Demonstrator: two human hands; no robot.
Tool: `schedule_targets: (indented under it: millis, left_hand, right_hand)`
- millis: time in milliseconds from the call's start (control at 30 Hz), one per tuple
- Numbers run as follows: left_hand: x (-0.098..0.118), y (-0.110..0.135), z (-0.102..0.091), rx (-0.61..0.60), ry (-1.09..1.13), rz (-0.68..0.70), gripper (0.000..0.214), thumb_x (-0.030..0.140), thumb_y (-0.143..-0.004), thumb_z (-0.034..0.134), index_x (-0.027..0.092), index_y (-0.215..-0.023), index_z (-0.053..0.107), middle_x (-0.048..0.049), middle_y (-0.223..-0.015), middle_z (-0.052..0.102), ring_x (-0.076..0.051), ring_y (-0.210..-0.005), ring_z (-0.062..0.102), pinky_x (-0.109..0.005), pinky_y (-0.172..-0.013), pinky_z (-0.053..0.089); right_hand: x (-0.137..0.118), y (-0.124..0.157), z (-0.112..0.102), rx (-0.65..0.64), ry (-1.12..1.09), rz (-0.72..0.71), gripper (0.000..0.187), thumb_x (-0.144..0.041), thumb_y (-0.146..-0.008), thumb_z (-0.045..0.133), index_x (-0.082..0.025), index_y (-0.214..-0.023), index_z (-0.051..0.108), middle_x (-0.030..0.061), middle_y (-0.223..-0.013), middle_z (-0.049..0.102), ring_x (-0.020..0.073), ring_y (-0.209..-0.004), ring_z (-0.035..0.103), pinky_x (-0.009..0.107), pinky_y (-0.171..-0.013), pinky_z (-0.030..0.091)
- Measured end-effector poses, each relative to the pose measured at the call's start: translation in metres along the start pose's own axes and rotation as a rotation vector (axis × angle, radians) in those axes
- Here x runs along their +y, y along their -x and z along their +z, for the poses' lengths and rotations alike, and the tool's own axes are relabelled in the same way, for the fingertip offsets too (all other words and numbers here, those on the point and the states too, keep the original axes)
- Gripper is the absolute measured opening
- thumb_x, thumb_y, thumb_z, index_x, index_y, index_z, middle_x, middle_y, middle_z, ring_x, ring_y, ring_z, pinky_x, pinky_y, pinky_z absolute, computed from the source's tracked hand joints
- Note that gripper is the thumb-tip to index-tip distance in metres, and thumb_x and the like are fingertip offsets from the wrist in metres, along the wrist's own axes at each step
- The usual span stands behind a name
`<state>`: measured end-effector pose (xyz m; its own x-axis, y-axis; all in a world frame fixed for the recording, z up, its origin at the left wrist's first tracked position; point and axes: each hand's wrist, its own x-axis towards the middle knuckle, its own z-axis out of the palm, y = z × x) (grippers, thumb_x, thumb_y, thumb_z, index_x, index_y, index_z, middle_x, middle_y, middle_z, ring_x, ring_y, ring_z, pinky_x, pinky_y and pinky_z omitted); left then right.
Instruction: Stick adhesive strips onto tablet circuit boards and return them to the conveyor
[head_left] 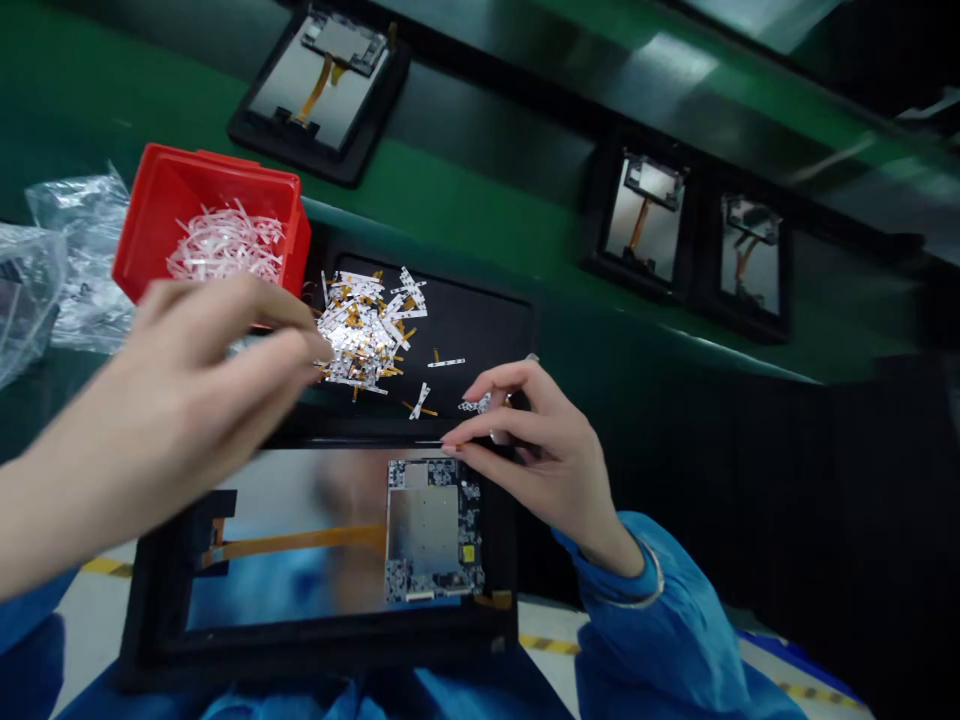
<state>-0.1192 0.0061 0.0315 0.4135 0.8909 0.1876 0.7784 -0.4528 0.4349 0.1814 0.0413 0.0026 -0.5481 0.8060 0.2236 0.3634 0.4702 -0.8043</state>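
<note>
My left hand (187, 400) is blurred, its fingertips closed together at the edge of a heap of foil-backed strips with amber tabs (364, 330). That heap lies on a black tray (465, 320). My right hand (525, 430) pinches a small speckled strip (474, 404) above a black-framed display panel (300, 520). A circuit board (427, 530) rests on the panel's glossy face, joined to an amber flex ribbon (300, 543). A red plastic bin (210, 225) holding white paper backing scraps (225, 245) stands just past my left fingers.
Several similar framed panels (319, 85) ride on a green conveyor belt (487, 170) beyond the tray. Crumpled clear plastic bags (82, 260) lie left of the bin. Blue sleeves cover both my arms, and yellow-and-black tape (547, 645) marks the floor below.
</note>
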Motion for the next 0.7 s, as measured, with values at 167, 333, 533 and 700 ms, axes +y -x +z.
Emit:
schedule_targets:
  millis: [167,333,533,700]
  left_hand:
    - [0.034,-0.012,0.023,-0.031,0.016,0.259,0.024,0.017,-0.104,0.039,0.021,-0.111,0.062,-0.0063,-0.110,0.058,-0.019,-0.100,0.054,-0.031,-0.086,0.040]
    - [0.028,-0.014,0.026,-0.082,0.131,0.218,0.026,0.017,-0.103,0.043,0.022,-0.106,0.068,-0.0057,-0.109,0.062,-0.018,-0.098,0.058,-0.030,-0.084,0.044]
    - [0.029,-0.010,0.027,-0.060,0.159,0.172,0.024,0.018,-0.102,0.047,0.023,-0.106,0.070,-0.0054,-0.112,0.063,-0.018,-0.103,0.061,-0.030,-0.085,0.046]
    - [0.031,-0.013,0.031,-0.110,0.143,0.195,0.035,0.022,-0.105,0.038,0.026,-0.116,0.071,-0.0069,-0.114,0.068,-0.020,-0.098,0.063,-0.034,-0.081,0.052]
  right_hand:
    - [0.000,-0.002,0.003,-0.009,0.014,0.007,0.012,-0.014,-0.087,0.075,-0.026,-0.086,0.077,0.0042,-0.106,0.067,0.0181,-0.089,0.063,0.041,-0.084,0.057]
    - [0.001,0.000,0.003,0.005,-0.036,0.040,0.013,-0.015,-0.085,0.078,-0.027,-0.085,0.078,0.0029,-0.102,0.068,0.0183,-0.092,0.064,0.036,-0.078,0.056]
    - [0.000,-0.002,0.008,-0.020,-0.020,0.054,0.011,-0.016,-0.085,0.079,-0.028,-0.084,0.078,0.0017,-0.102,0.071,0.0176,-0.089,0.063,0.038,-0.080,0.055]
    - [-0.001,-0.003,0.002,-0.069,-0.015,0.057,0.009,-0.019,-0.085,0.080,-0.028,-0.088,0.080,0.0025,-0.104,0.072,0.0158,-0.083,0.064,0.037,-0.078,0.058]
